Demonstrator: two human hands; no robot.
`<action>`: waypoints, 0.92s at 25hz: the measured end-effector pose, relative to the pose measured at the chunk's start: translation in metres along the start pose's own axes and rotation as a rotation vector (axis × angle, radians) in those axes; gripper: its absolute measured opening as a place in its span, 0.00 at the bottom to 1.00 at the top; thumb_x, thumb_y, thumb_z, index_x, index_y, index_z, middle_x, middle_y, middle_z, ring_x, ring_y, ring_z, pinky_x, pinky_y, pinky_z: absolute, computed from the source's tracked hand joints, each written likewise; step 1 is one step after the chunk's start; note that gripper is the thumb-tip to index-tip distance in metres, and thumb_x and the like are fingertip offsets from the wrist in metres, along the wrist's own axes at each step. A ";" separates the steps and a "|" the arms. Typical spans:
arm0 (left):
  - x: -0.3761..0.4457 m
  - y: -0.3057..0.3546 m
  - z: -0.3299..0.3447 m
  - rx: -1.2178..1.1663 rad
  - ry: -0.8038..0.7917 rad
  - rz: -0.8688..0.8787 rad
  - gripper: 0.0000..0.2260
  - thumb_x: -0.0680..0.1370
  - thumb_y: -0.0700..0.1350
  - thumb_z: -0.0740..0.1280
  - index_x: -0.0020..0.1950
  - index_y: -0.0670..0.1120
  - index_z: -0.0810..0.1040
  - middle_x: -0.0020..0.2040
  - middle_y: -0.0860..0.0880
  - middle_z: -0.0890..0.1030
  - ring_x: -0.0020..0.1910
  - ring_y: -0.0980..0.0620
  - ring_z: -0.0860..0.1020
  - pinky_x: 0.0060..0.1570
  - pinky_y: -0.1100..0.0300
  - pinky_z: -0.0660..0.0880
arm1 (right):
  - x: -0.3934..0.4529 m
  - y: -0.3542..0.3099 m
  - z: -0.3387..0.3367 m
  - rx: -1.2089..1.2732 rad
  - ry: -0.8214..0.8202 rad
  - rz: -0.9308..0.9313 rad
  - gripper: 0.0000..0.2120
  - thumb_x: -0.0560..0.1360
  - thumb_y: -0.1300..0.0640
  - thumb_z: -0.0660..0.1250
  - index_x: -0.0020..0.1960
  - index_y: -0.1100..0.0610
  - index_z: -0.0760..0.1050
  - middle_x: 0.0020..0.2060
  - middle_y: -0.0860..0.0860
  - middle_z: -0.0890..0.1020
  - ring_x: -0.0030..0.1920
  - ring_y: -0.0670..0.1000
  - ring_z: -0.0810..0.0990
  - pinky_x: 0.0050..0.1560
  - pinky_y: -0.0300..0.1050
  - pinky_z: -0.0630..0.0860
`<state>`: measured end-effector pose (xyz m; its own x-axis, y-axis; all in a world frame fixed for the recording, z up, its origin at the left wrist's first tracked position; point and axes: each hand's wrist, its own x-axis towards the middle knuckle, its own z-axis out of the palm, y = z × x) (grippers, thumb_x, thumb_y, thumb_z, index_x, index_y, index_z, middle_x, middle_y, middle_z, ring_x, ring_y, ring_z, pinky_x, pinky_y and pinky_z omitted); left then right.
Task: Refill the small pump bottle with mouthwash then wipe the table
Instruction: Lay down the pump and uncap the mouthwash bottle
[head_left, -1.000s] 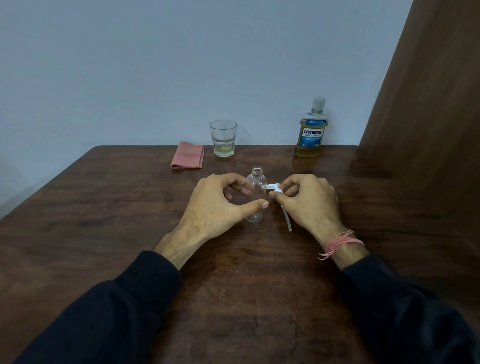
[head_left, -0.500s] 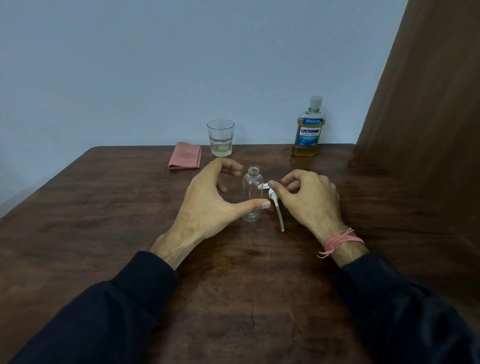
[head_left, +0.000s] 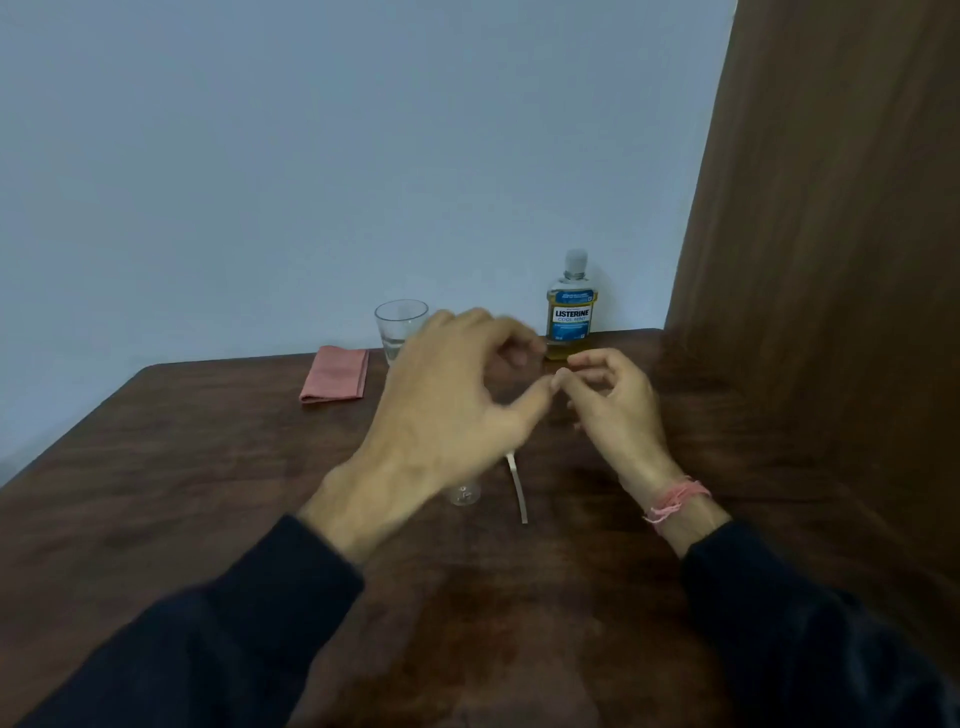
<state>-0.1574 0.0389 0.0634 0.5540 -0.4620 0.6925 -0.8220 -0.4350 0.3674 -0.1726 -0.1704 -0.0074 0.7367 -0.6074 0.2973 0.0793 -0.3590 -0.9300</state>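
The small clear pump bottle (head_left: 464, 493) stands mid-table, and only its base shows below my left hand (head_left: 447, 395). That hand is raised above it, blurred, fingers spread and curved, holding nothing. The white pump tube (head_left: 517, 488) lies on the table just right of the bottle, its head hidden behind my left hand. My right hand (head_left: 608, 410) hovers further right with loosely curled fingers and holds nothing. The mouthwash bottle (head_left: 570, 312), capped, with a blue label and yellow liquid, stands at the table's back edge beyond both hands. A folded pink cloth (head_left: 336, 381) lies at the back left.
A clear glass (head_left: 397, 325) with a little liquid stands between the cloth and the mouthwash bottle, partly behind my left hand. The dark wooden table (head_left: 208, 493) meets a pale wall at the back. A tall wooden panel (head_left: 831, 260) closes off the right side.
My right hand has let go of the pump, which now lies on the table. Both hands have lifted off the small bottle and moved up and back towards the mouthwash bottle.
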 end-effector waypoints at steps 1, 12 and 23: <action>0.022 0.002 0.002 -0.030 -0.066 -0.081 0.08 0.77 0.62 0.74 0.52 0.62 0.85 0.47 0.64 0.85 0.48 0.62 0.81 0.51 0.60 0.76 | 0.010 0.000 -0.003 0.027 -0.014 0.024 0.10 0.81 0.51 0.76 0.61 0.48 0.82 0.51 0.46 0.88 0.49 0.50 0.89 0.43 0.47 0.86; 0.174 -0.064 0.073 0.071 -0.511 -0.368 0.16 0.83 0.51 0.80 0.70 0.48 0.87 0.63 0.50 0.88 0.65 0.49 0.85 0.65 0.55 0.80 | 0.129 0.022 -0.004 -0.064 0.057 0.109 0.23 0.80 0.63 0.77 0.73 0.51 0.76 0.64 0.51 0.84 0.64 0.54 0.84 0.62 0.52 0.86; 0.207 -0.085 0.124 0.071 -0.569 -0.254 0.27 0.89 0.46 0.71 0.88 0.44 0.71 0.81 0.46 0.80 0.74 0.44 0.82 0.72 0.49 0.82 | 0.175 0.037 0.017 0.079 -0.136 0.118 0.34 0.84 0.54 0.72 0.86 0.49 0.61 0.83 0.55 0.71 0.81 0.58 0.72 0.77 0.57 0.74</action>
<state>0.0434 -0.1151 0.0987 0.7303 -0.6681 0.1425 -0.6555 -0.6268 0.4213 -0.0293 -0.2783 0.0063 0.8273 -0.5391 0.1580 0.0354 -0.2307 -0.9724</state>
